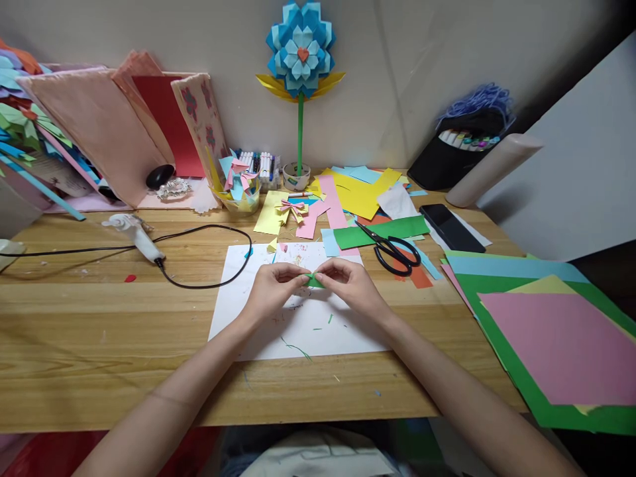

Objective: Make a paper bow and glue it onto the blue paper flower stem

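Note:
Between my fingertips is a small piece of green paper (314, 281), held above a white sheet (248, 318). My left hand (276, 286) pinches its left end, and my right hand (350, 285) pinches the right end. Fingers cover most of the piece, so its folds are hard to make out. Thin green paper scraps (297, 348) and other small bits lie on the sheet. Black-handled scissors (392, 252) rest beyond my right hand, partly on a green paper strip (382, 232). A pink and yellow folded paper flower (292, 211) sits beyond the sheet.
A white glue gun (136, 237) with a looping black cord lies at left. Coloured paper sheets (556, 344) overhang the front right edge. A phone (451, 228) lies at right. At the back stand a blue paper flower (301, 53), a tub of folded pieces (238, 192) and a black pen bag (437, 162).

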Available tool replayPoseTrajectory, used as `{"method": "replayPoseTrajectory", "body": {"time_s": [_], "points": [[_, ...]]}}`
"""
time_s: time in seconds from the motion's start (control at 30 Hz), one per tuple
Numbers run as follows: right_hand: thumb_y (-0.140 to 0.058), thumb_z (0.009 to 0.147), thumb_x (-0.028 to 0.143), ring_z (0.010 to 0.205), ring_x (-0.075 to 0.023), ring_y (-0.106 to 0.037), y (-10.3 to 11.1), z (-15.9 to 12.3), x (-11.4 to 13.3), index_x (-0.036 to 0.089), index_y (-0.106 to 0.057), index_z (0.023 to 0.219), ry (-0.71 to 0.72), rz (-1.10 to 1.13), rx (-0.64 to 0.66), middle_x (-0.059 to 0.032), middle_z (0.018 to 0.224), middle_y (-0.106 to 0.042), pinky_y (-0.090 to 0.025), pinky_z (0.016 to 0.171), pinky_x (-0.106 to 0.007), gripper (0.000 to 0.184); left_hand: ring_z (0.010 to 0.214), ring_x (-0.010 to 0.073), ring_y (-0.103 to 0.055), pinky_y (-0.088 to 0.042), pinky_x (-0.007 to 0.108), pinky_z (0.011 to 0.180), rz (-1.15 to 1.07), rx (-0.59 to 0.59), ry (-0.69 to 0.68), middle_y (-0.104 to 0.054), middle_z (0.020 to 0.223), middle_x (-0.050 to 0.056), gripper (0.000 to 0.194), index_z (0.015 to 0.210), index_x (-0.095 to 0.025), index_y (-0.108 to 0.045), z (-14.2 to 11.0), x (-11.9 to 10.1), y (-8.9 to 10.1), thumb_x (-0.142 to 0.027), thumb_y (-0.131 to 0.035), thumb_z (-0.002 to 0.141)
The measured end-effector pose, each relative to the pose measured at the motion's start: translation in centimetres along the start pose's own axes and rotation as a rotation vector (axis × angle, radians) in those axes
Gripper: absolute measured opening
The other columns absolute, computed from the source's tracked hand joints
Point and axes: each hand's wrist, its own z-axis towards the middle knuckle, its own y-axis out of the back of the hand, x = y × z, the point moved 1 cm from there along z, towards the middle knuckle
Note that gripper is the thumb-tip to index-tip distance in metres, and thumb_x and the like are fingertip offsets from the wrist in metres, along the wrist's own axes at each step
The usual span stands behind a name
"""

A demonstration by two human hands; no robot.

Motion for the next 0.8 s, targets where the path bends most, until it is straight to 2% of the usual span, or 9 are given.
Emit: {"method": "replayPoseTrajectory", "body": {"time_s": [0.23, 0.5, 0.63, 0.8], "points": [[-0.059, 0.074, 0.031, 0.071, -0.0146, -0.058, 0.09, -0.12, 0.23, 0.016, -0.062, 0.076, -0.017, 0.011, 0.027, -0.0036, 0.075, -0.063, -0.046, 0.067, -0.028, 0.016, 0.066, 0.0172, -0.064, -0.051, 0.027, 0.061, 0.017, -0.018, 0.022, -0.071, 0.072, 0.008, 0.020, 0.071, -0.013, -0.070, -0.07, 0.04, -0.32, -0.030, -0.070, 0.062], [-0.059, 0.074, 0.029, 0.071, -0.0152, -0.058, 0.03, -0.09, 0.18, 0.015, -0.062, 0.075, -0.034, -0.041, 0.023, -0.0040, 0.075, -0.063, -0.046, 0.067, -0.029, 0.014, 0.068, 0.0190, -0.065, -0.051, 0.028, 0.064, 0.217, -0.016, -0.091, -0.072, 0.074, 0.008, 0.017, 0.072, -0.015, -0.072, -0.37, -0.20, -0.17, -0.029, -0.066, 0.067], [-0.059, 0.073, 0.028, 0.071, -0.0154, -0.057, -0.09, -0.14, 0.03, 0.015, -0.062, 0.075, -0.053, -0.036, 0.048, -0.0039, 0.074, -0.063, -0.046, 0.066, -0.029, 0.014, 0.067, 0.0195, -0.064, -0.049, 0.029, 0.064, 0.301, 0.010, -0.055, -0.072, 0.072, 0.008, 0.014, 0.070, -0.015, -0.072, -0.26, -0.33, 0.08, -0.027, -0.065, 0.066], [-0.061, 0.072, 0.031, 0.070, -0.0145, -0.057, 0.00, -0.04, -0.19, 0.014, -0.061, 0.075, -0.117, 0.022, 0.103, -0.0033, 0.073, -0.062, -0.045, 0.065, -0.027, 0.017, 0.064, 0.0185, -0.062, -0.047, 0.028, 0.061, 0.242, 0.043, 0.006, -0.071, 0.069, 0.009, 0.016, 0.069, -0.012, -0.072, -0.13, -0.26, 0.08, -0.027, -0.066, 0.065]]}}
